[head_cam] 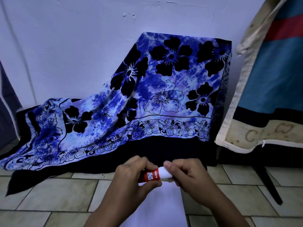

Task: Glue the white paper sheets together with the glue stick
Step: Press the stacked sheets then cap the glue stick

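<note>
Item one: glue stick [151, 175], red body with white lettering, lower centre of the frame, held level just above the paper.
- My left hand [131, 177] wraps the red body, fingers and thumb curled round it.
- My right hand [188, 176] pinches the white cap [164, 172] between thumb and fingers. The cap looks seated or barely started off; I cannot tell which.

Item two: white paper [162, 203], lying flat on the floor under my wrists, running to the bottom edge. It reads as one pale patch, so I cannot count the sheets.

Progress, as I judge it: opening stage only.
- No glue shows on the paper, and no sheet is pressed onto another.
- Left to do: uncap, spread glue, lay the sheets together, press.

Surroundings:
- Floor [57, 194]: pale tiles with dark joints, across the bottom.
- Cloth [147, 95]: blue with black flowers and a dark hem, draped over something boxy at centre, trailing to the lower left.
- Wall [65, 38]: plain, upper left.
- Mattress [270, 79]: blue and red with a worn cream edge, leaning at the right.
- Leg [268, 185]: dark, slanted, lower right.
</note>
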